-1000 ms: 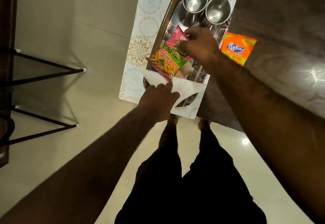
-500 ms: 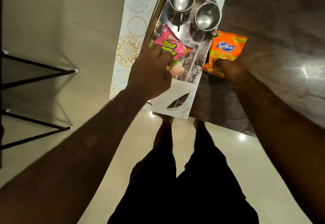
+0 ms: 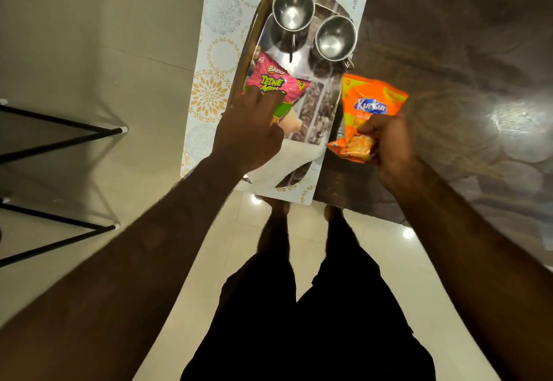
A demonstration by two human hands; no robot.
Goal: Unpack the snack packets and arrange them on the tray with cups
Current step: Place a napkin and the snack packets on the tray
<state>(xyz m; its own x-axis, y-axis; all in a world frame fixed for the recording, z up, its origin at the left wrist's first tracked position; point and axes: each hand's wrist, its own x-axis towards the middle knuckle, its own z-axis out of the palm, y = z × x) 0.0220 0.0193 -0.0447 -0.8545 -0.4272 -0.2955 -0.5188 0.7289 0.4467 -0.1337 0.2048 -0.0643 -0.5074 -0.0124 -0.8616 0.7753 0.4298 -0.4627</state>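
- The left hand is now lying on the near half of the pink packet, fingers stretched across it and pressing it down. 1 s ago this hand was resting on the white paper at the near end of the tray.
- The right hand is no longer pinching the pink packet. It is now clamping its fingers and thumb on the near corner of the orange packet.
- The orange packet is sitting just right of the tray's right rim, over the dark tabletop. Its far end is tilting up, so it seems to be leaving the surface. 1 s ago it was lying flat and untouched.
- The pink packet is lying inside the tray on the left side, near of the left cup. The right cup is standing upright beside that cup at the far end.
- The tray is resting on a patterned mat.
- Judgement: packet 1 is being settled in place and packet 2 is being brought over, so the arranging looks about half done.
- Free tray surface is showing between the pink packet and the right rim, which looks like the likely spot for packet 2.
- Both packets are looking sealed, though the orange packet's near edge is hidden by fingers.
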